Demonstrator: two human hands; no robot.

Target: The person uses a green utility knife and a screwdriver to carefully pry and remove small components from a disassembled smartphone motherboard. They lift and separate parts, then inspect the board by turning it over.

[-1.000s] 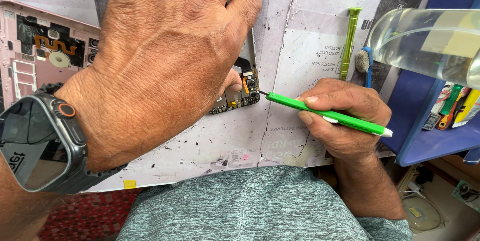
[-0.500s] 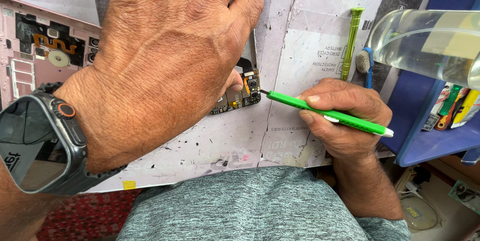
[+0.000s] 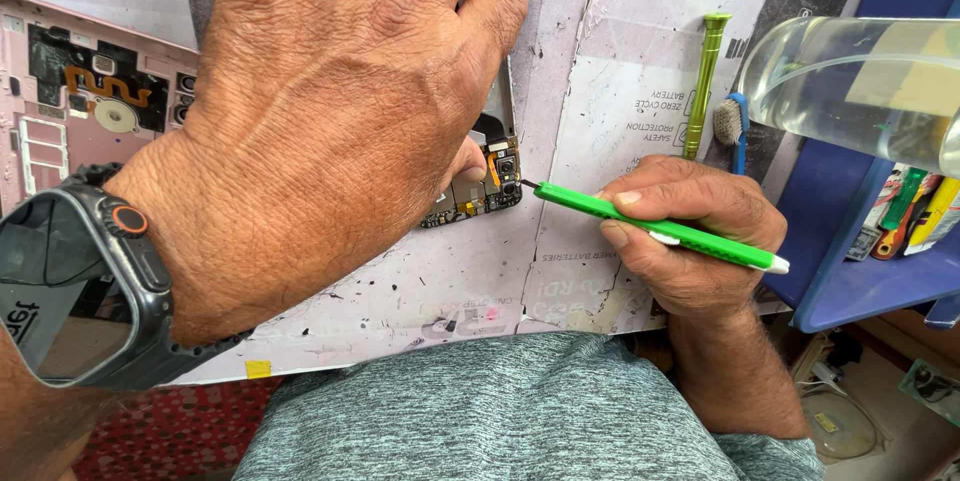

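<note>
My left hand (image 3: 340, 111) presses down over an opened phone (image 3: 490, 176) on the paper-covered bench and hides most of it; only a corner with camera modules and circuit parts shows by my thumb. A dark smartwatch (image 3: 75, 286) is on that wrist. My right hand (image 3: 690, 231) grips a green tool (image 3: 650, 229) like a pen, and its thin metal tip touches the phone's exposed corner.
A pink phone back cover (image 3: 60, 111) with a coil and parts lies at the far left. A green screwdriver (image 3: 705, 81) and a small brush (image 3: 728, 123) lie on the bench behind my right hand. A clear bottle of liquid (image 3: 860, 86) sits over a blue tray (image 3: 860, 281) of tools.
Almost nothing differs: my right hand has shifted the green tool's tip very slightly at the phone's corner, and my left hand stays pressed on the phone.
</note>
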